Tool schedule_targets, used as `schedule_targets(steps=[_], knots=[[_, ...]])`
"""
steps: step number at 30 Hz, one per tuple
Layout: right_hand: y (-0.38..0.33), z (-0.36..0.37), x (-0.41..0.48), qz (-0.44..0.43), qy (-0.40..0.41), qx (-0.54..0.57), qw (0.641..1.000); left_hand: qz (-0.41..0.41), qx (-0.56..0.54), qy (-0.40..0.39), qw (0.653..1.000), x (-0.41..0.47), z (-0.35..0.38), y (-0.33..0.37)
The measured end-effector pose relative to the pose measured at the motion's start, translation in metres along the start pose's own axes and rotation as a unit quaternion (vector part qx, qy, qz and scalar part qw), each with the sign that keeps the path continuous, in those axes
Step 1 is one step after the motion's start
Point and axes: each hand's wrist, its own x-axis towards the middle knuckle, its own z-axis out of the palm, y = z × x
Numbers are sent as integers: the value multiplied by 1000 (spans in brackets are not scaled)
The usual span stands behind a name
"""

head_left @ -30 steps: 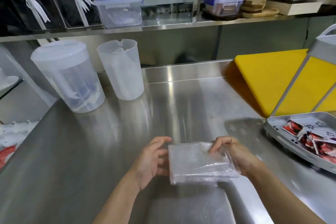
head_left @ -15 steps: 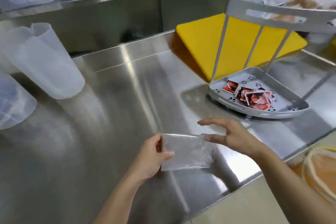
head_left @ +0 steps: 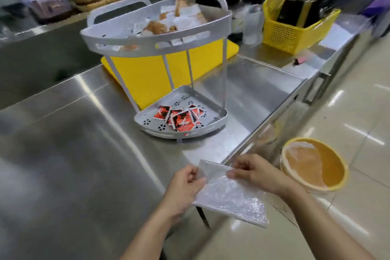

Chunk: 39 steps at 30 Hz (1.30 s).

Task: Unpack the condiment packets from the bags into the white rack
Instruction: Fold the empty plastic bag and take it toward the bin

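Note:
I hold a clear, empty-looking plastic bag over the counter's front edge. My left hand pinches its left edge and my right hand grips its top right. The white two-tier rack stands on the steel counter beyond my hands. Several red and black condiment packets lie in its lower tray. White and brown packets fill the upper tray.
A yellow cutting board lies behind the rack. A yellow basket with bottles stands at the back right. On the floor to the right sits a yellow bin lined with plastic. Containers line the back shelf.
My view has swung right, from the jugs to the rack and the floor bin. The bag has travelled right to the counter's edge, and my right hand has taken hold of it again.

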Motion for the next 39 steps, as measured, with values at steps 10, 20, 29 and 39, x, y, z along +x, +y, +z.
schedule_targets(steps=[10, 20, 29, 39], knots=[[120, -117, -103, 124, 215, 283, 926, -8, 12, -100, 995, 60, 167, 30], [221, -177, -101, 255, 362, 280, 852, -181, 91, -206, 957, 166, 283, 7], [308, -264, -49, 373, 396, 316, 777, -285, 39, -198, 937, 279, 382, 12], [469, -236, 46, 472, 482, 397, 622, -383, -27, -22, 923, 385, 503, -108]])
